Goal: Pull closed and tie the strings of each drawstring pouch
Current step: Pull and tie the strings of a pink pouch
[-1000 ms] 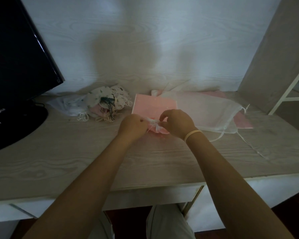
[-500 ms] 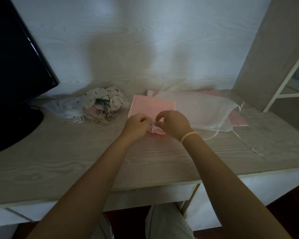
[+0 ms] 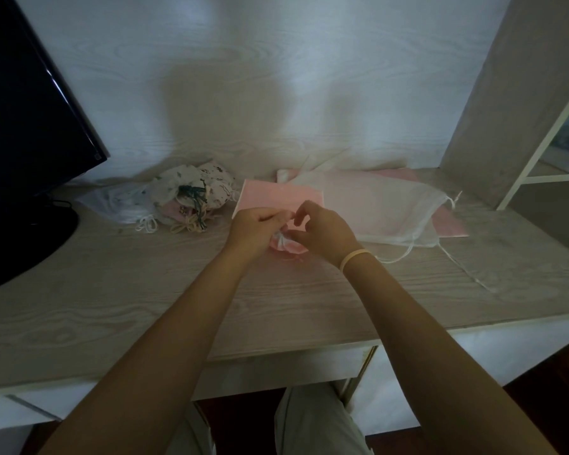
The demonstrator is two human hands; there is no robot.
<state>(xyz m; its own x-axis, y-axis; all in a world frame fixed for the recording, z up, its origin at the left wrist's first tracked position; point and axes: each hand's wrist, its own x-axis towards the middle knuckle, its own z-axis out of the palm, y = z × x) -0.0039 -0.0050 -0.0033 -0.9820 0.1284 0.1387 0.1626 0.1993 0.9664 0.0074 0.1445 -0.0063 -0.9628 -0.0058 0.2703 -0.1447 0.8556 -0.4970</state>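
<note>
A small pink drawstring pouch [image 3: 291,248] lies on the wooden desk [image 3: 145,290], its gathered white mouth between my hands. My left hand [image 3: 255,229] pinches the white strings at the pouch's mouth. My right hand [image 3: 324,233] has its fingers curled and pinches the strings from the other side. A flat pink pouch [image 3: 276,198] lies just behind my hands. A large sheer white drawstring pouch [image 3: 385,211] lies to the right, its strings trailing over the desk. Most of the small pouch is hidden by my fingers.
A heap of closed patterned pouches [image 3: 191,198] and a sheer one [image 3: 122,205] sit at the left rear. A black monitor [image 3: 30,110] on its round base [image 3: 23,244] fills the left. A shelf upright [image 3: 513,93] stands at the right.
The hands have drawn closer together over the small pink pouch and shifted slightly, working its strings. The view has tilted a little; the other pouches lie where they were.
</note>
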